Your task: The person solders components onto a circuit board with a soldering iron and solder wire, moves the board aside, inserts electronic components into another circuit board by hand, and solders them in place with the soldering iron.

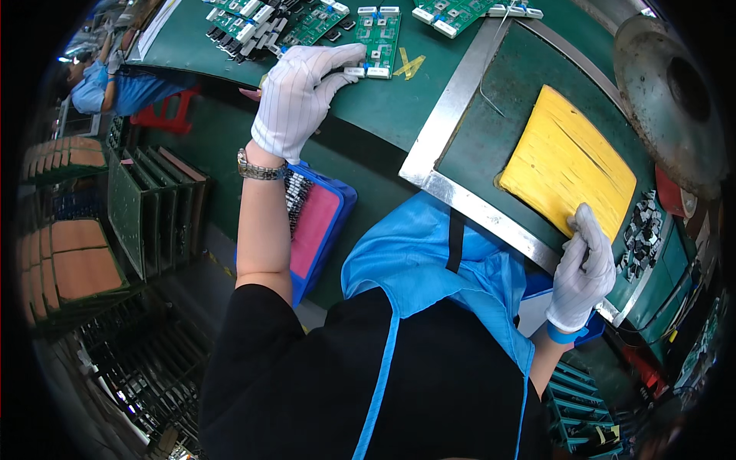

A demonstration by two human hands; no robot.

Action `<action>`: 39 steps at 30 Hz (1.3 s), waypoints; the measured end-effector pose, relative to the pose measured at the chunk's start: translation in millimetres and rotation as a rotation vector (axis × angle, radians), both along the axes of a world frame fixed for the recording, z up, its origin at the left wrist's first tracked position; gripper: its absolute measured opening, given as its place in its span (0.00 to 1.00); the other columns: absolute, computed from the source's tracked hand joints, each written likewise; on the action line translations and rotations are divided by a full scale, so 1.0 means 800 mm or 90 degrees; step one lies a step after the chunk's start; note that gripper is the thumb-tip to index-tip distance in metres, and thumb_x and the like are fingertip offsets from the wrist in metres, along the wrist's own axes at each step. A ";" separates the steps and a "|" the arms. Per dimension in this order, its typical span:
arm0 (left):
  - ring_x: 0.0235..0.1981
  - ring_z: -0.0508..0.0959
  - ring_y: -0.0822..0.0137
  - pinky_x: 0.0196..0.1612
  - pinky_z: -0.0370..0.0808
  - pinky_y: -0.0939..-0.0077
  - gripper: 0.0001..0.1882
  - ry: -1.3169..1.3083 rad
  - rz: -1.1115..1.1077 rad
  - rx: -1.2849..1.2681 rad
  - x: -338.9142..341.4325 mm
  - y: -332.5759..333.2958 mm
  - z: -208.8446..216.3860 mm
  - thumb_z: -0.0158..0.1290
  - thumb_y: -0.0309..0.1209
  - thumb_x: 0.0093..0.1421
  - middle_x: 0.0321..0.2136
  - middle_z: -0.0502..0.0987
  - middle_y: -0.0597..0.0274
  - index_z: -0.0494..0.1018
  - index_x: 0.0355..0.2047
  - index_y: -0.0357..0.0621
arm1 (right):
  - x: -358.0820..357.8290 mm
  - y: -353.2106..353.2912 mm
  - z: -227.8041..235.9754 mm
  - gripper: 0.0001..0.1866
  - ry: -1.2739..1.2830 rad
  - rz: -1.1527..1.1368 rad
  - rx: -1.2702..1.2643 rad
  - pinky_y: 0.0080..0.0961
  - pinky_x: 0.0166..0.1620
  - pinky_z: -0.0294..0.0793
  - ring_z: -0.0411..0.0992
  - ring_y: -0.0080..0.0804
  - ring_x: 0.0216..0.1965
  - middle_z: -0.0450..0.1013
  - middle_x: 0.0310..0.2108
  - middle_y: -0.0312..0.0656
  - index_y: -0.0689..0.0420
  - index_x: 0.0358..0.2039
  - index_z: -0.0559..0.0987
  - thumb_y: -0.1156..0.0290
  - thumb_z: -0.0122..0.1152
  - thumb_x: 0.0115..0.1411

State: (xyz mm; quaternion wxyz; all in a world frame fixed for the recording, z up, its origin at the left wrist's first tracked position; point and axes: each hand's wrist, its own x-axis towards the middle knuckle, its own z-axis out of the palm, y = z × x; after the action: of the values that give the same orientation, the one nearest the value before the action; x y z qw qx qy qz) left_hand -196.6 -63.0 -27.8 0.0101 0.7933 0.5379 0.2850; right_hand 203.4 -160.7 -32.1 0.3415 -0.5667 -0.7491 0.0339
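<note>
Left hand (pixel 295 96), 11 o'clock, touched green circuit board (pixel 379 47) at 12; couldn't tell whether fingers clamped it. Right hand (pixel 581 276), 3 o'clock, fingers slightly apart, beside yellow pad (pixel 571 165).

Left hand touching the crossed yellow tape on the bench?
Apart. Head view: the upright green circuit board lies between the left hand and the crossed yellow tape.

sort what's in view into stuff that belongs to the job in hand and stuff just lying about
Likely part of the job:
- circuit board, at the left hand
- yellow pad, by the right hand

Apparently just lying about:
- yellow tape strips
- red stool
</note>
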 end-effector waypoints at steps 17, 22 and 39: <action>0.37 0.81 0.64 0.44 0.75 0.75 0.11 -0.198 -0.201 -0.071 0.159 -0.064 0.079 0.60 0.25 0.58 0.38 0.82 0.55 0.79 0.42 0.36 | -0.065 0.022 0.032 0.31 0.232 0.174 -0.040 0.25 0.50 0.73 0.75 0.35 0.50 0.72 0.57 0.51 0.66 0.59 0.71 0.75 0.68 0.55; 0.44 0.79 0.61 0.50 0.74 0.70 0.29 -0.371 -0.302 -0.063 0.200 -0.044 0.071 0.62 0.41 0.55 0.44 0.80 0.49 0.74 0.49 0.29 | -0.061 0.023 0.049 0.26 0.384 0.144 -0.097 0.26 0.54 0.73 0.75 0.34 0.51 0.74 0.54 0.51 0.69 0.57 0.71 0.75 0.66 0.59; 0.51 0.80 0.60 0.56 0.75 0.68 0.26 -0.432 -0.340 -0.273 0.274 -0.065 0.055 0.66 0.18 0.52 0.50 0.79 0.45 0.73 0.52 0.27 | -0.002 -0.008 0.052 0.32 0.530 0.002 -0.160 0.29 0.55 0.72 0.74 0.33 0.50 0.70 0.57 0.53 0.70 0.59 0.68 0.78 0.63 0.52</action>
State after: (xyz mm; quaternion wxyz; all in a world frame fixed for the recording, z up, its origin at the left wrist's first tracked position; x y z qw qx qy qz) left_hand 22.5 -114.7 16.4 0.4215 0.7459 0.3281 0.3978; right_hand 202.0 -166.8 9.6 0.5428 -0.5406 -0.5387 0.3506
